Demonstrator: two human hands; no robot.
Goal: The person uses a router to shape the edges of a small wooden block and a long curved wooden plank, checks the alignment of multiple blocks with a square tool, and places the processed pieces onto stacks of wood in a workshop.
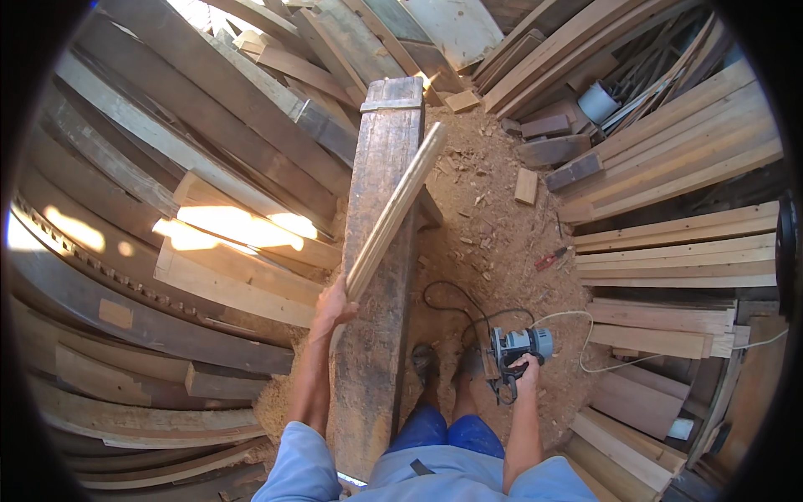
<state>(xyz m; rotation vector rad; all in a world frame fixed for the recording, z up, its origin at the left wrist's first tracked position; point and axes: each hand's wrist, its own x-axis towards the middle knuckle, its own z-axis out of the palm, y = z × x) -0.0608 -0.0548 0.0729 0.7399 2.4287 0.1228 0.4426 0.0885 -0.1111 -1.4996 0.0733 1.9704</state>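
Note:
My left hand [335, 306] is closed round the near end of a long wooden strip [396, 216] with lines along its length. The strip lies slantwise across a narrow, worn wooden workbench [376, 151], its far end reaching past the right edge. In my right hand [527, 368] is a router [527, 341] with a blue-grey motor body, held on its side by the handle and off the bench to the right. My fingers partly cover its black handle. A dark cord [443, 284] loops from the router toward the bench.
Wood shavings cover the floor [477, 226], where a wood block [526, 186] and a red-handled tool [551, 258] lie. Planks [251, 284] crowd the left side, and stacked boards [677, 259] line the right. A pale cord [588, 339] runs across the floor. A white container [597, 102] stands farther back.

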